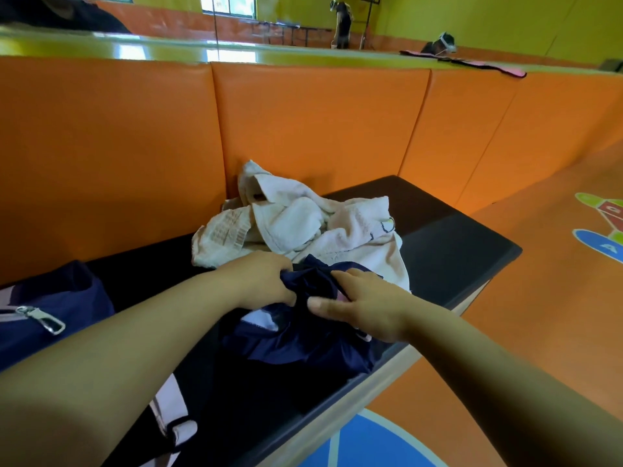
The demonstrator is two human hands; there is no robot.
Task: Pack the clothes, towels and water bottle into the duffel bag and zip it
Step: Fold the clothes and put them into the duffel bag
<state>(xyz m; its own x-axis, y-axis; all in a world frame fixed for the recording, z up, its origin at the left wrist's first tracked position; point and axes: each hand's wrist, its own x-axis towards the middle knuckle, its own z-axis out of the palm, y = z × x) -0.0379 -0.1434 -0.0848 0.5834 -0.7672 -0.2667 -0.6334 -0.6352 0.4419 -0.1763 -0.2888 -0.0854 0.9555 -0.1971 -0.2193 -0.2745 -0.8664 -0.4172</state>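
Left hand pinches the crumpled navy-blue fabric garment, right hand loosely gripping alongside. Gather the slack before lifting, clear of the white terry towels just beyond.

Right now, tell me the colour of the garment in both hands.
Dark navy blue garment, with a bit of white showing near its middle; the head view shows it.

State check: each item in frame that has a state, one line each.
left hand: shut on navy garment
right hand: fingers loosely on navy garment, grip unclear
navy garment: bunched, on the bench
white towels: crumpled pile, unpacked
duffel bag: on the bench at left, opening out of view
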